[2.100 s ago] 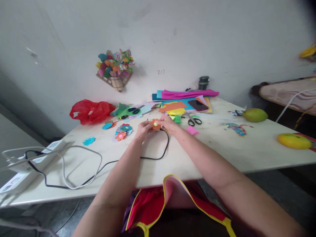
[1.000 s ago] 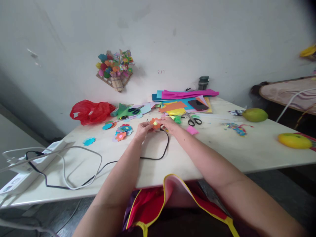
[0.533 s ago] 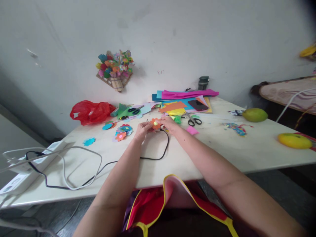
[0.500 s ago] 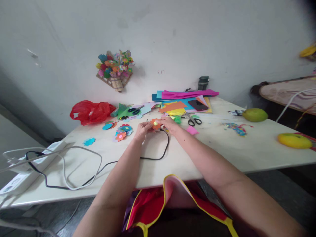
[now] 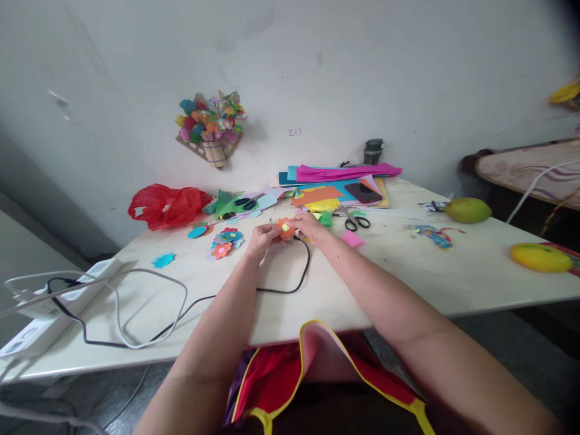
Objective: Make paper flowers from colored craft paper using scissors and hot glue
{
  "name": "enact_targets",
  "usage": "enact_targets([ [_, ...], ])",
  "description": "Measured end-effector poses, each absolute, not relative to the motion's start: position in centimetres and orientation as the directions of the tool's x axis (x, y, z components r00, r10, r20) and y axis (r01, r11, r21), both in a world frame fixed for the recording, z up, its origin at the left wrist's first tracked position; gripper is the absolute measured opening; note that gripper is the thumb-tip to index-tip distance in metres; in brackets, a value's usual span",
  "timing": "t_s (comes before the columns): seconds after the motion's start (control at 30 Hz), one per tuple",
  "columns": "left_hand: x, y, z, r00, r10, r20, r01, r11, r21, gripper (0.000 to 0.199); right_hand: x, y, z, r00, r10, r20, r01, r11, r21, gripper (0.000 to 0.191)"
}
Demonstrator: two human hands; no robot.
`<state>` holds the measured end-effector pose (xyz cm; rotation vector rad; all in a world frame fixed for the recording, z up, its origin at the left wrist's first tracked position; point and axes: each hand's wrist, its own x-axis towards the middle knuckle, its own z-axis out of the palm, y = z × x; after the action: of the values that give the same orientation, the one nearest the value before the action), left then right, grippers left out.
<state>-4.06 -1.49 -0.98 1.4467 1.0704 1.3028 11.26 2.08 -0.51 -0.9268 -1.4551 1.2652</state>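
Observation:
Between my two hands is an orange paper flower [image 5: 286, 228] with a pale yellow centre. My left hand [image 5: 263, 239] pinches its left side, and my right hand [image 5: 310, 227] grips its right side. Just below it, the end of a black cable [image 5: 296, 239] lies close to my right fingers; what it joins is hidden. Left of my left hand sits a cluster of coloured paper flowers [image 5: 228, 239], with a blue paper flower [image 5: 164, 260] farther off. Scissors [image 5: 356, 220] with black handles and a pink paper piece [image 5: 352, 239] lie right of my right hand.
A red plastic bag [image 5: 167, 206] and a second pair of scissors [image 5: 247, 203] rest at the back left. Coloured paper sheets [image 5: 321, 194] and a phone [image 5: 363, 193] lie behind. A white power strip [image 5: 58, 308] with looping cables occupies the left; two mangoes [image 5: 467, 210] are at right.

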Motion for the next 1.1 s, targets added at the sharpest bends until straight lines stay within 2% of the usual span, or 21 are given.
enact_targets([
  [0.2,-4.06,-1.54,-0.95,0.125,0.970,0.209,0.010,-0.212,0.977,0.024,11.27,2.10,-0.49,-0.230,0.959,0.167,-0.088,0.150,-0.985,0.020],
  [0.6,-3.97,-1.58,-0.90,0.091,0.975,0.203,-0.020,-0.202,0.979,0.024,10.97,1.72,-0.26,-0.225,0.963,0.151,-0.126,0.125,-0.984,0.018],
  [0.97,-4.07,-1.38,-1.07,0.092,0.972,0.216,-0.041,-0.213,0.976,0.024,11.04,1.74,-0.20,-0.220,0.967,0.130,-0.096,0.111,-0.989,0.023],
  [1.1,-4.10,-1.23,-1.23,0.104,0.971,0.216,-0.024,-0.215,0.976,0.023,11.33,1.78,-0.09,-0.258,0.958,0.123,-0.080,0.106,-0.991,0.030],
])
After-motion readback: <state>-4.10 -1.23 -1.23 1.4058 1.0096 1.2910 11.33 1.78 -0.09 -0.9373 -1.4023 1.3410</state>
